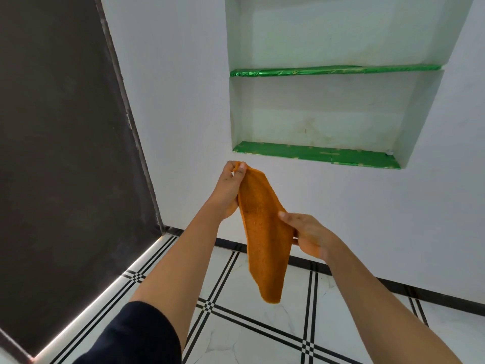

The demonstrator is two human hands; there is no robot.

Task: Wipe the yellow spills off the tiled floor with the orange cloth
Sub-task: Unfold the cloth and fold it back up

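Note:
An orange cloth (pixel 263 232) hangs in the air in front of me, long and folded lengthwise. My left hand (pixel 228 190) pinches its top corner between thumb and fingers. Lower down, my right hand (pixel 308 236) grips the cloth's right edge at mid-length. The cloth's free end dangles above the white tiled floor (pixel 275 319) with black line bands. No yellow spill shows on the visible tiles.
A white wall (pixel 183 101) stands ahead with a recessed niche, its two shelves (pixel 315 153) lined in shiny green foil. A dark door (pixel 57 127) fills the left side. A black skirting strip (pixel 393 286) runs along the wall base.

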